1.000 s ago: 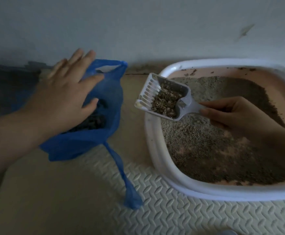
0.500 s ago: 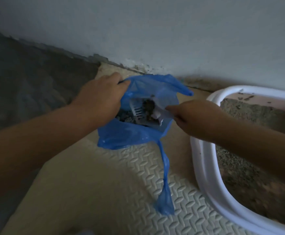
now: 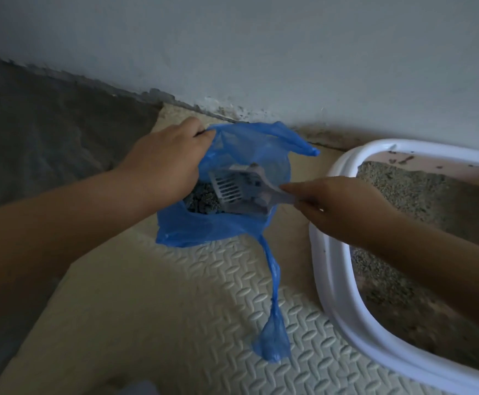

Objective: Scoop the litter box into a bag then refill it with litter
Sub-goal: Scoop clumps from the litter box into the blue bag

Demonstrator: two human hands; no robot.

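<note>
A person's left hand grips the upper left rim of a blue bag at the centre of the frame, fingers curled over the plastic and holding its mouth wide; the right hand, just right of centre, pinches the handle of a white scoop between thumb and fingers. A second before, the scoop hung loaded over the left edge of the litter box while the left hand lay flat and spread over the bag; half a second ago the scoop was already inside the bag's mouth with dark lumps on its blade; now the blade shows bare, its slots plain to see, and grey clumps lie in the bag just left of and below it. The scoop's long axis runs nearly level across the frame, rising slightly to the left; its handle end sits at the right in the fingers; its slotted front end points left into the bag, with the slotted face turned toward the camera. The bag rests on a cream embossed foam mat; one loose handle of the bag trails down toward the lower centre. The white-rimmed box, at the right edge and partly cut off, holds grey litter. A pale wall fills the top of the frame; dark floor fills the upper left.
</note>
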